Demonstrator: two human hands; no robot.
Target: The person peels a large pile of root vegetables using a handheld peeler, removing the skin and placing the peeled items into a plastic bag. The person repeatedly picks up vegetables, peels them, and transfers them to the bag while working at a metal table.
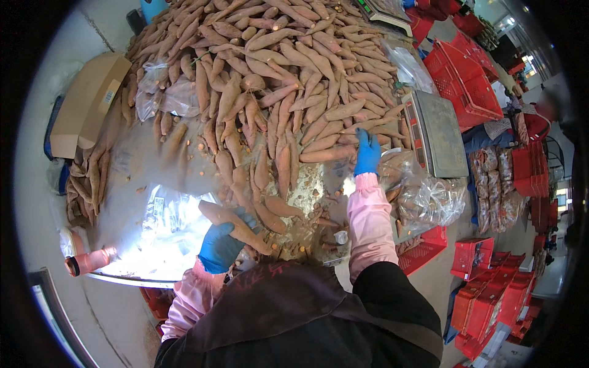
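My left hand (219, 248), in a blue glove, is closed round a long brown sweet potato (236, 227) near the front edge of the table. My right hand (368, 153), also blue-gloved, reaches forward to the right side of the heap of sweet potatoes (276, 61). Its fingers look stretched and slightly apart, with no item visible in them; the fingertips come close to several sweet potatoes. Just right of that hand lies a clear plastic bag (432, 199) with sweet potatoes in it. Pink sleeves cover both forearms.
A flat scale (437, 135) stands right of the heap. Brightly lit plastic bags (175, 214) lie at left, near a pink bottle-shaped container (91, 262). A cardboard box (86, 101) is at far left. Red crates (463, 83) stand beyond the table at right.
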